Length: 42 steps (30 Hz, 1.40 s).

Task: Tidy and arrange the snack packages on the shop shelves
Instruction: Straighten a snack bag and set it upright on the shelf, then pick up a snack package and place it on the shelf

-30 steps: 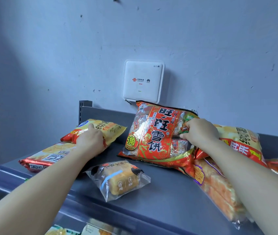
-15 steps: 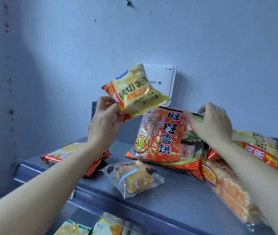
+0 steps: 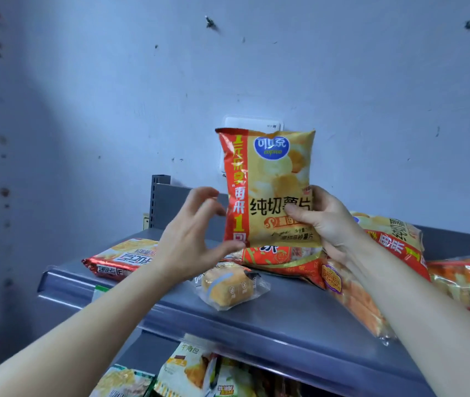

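You are holding the chip bag (image 3: 271, 184) upright above the shelf (image 3: 285, 322), right hand (image 3: 324, 222) gripping its right edge, left hand (image 3: 191, 239) spread loosely beside it, while other packs (image 3: 119, 257) are lying jumbled, so tidying seems barely begun.

"What is behind the grey metal shelf (image 3: 285, 319)?"

"I see a scuffed, pale blue wall (image 3: 342, 67) with two dark fixings (image 3: 210, 22) high above the shelf. A white box (image 3: 252, 123), possibly a router, hangs just above its back edge. A slotted post (image 3: 158, 196) stands at its back-left corner."
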{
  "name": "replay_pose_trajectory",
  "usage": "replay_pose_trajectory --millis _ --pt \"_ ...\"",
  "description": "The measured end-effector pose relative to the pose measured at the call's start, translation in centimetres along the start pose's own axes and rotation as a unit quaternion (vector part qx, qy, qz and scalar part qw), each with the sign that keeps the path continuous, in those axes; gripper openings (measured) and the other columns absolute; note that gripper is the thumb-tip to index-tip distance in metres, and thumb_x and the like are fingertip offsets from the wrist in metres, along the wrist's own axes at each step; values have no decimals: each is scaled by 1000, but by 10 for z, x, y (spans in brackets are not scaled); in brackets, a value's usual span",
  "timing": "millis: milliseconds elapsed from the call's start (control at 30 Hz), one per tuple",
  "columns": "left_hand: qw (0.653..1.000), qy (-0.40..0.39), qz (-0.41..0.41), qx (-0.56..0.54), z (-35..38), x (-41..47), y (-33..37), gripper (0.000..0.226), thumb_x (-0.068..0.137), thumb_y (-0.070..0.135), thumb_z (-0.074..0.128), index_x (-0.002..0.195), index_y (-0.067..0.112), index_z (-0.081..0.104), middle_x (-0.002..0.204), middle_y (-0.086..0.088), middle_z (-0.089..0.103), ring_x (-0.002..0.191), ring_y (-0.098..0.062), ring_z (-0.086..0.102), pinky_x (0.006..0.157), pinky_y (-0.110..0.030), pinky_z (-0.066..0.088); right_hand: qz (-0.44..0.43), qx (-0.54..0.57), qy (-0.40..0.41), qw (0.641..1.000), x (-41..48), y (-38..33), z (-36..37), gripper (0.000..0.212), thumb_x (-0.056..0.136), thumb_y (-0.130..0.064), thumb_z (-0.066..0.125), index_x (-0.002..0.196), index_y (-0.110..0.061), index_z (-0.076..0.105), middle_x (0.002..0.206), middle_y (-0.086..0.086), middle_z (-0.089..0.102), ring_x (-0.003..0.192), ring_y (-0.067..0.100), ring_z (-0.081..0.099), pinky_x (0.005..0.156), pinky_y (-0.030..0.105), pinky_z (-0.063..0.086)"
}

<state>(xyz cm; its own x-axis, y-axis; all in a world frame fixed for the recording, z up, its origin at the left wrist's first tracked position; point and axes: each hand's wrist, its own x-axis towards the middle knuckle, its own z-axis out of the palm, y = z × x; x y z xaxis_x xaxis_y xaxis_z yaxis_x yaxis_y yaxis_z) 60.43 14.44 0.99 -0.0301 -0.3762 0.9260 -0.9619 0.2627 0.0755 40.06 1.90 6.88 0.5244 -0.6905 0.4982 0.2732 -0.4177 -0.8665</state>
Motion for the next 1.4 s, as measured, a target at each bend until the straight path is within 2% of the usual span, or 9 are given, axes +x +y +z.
replay_pose_trajectory --millis 67,200,333,467,633,733,1033,1167,1400 --pt "984 45 -131 -108 -12 4 16 61 72 66 59 110 20 48 118 4 49 104 -6 54 76 -35 55 -14 -19 -4 1000 -12 -1 1 41 66 -5 76 101 -21 62 101 0 71 99 20 66 95 41 50" --pt "875 73 -351 -326 -43 24 43 66 71 64 59 121 21 50 109 5 63 102 -11 63 80 -32 50 3 9 -58 998 -36 -8 2 70 48 -26 88 112 -18 62 110 4 71 105 25 66 95 45 51" --pt "860 71 -354 -362 -78 18 75 30 78 45 63 92 19 64 77 7 67 68 -9 62 72 -37 48 9 27 -134 991 -65 -15 8 96 30 -42 95 117 -17 62 111 7 71 102 26 68 79 37 56" --pt "847 110 -374 -362 -92 -13 109 3 91 22 62 90 19 62 74 6 64 62 -9 59 69 -34 50 18 35 -164 986 -103 -12 12 94 34 -38 95 118 -14 60 115 9 69 107 28 66 88 43 54" --pt "843 132 -429 -297 -111 -61 135 12 92 11 60 84 19 64 74 9 67 64 -8 62 64 -30 52 40 19 -243 969 -149 1 16 63 57 -8 85 114 -17 60 110 10 69 100 24 68 84 39 57" --pt "834 124 -460 -281 -123 -93 142 12 90 7 61 86 18 64 77 6 68 67 -9 63 65 -32 54 49 14 -280 959 -173 10 21 58 55 -13 82 108 -22 60 97 -1 70 89 11 68 75 26 56" --pt "749 12 -602 -276 -137 -186 122 10 84 8 67 93 12 63 89 -7 68 56 -10 63 62 -31 50 163 -112 -379 904 -208 69 50 47 72 -11 80 114 -17 60 100 1 70 95 18 67 83 34 55" --pt "714 -20 -656 -245 -129 -219 97 11 87 9 66 97 11 64 98 -13 71 89 -31 67 89 -52 51 222 -82 -359 903 -210 102 69 48 80 -25 74 123 -24 52 106 1 71 92 18 69 74 31 54" --pt "678 -23 -697 -232 -105 -263 45 5 90 10 63 95 10 62 97 -13 72 94 -32 68 91 -52 53 290 -58 -243 924 -188 155 115 27 92 -30 61 116 -17 58 105 8 67 75 21 70 64 35 54"
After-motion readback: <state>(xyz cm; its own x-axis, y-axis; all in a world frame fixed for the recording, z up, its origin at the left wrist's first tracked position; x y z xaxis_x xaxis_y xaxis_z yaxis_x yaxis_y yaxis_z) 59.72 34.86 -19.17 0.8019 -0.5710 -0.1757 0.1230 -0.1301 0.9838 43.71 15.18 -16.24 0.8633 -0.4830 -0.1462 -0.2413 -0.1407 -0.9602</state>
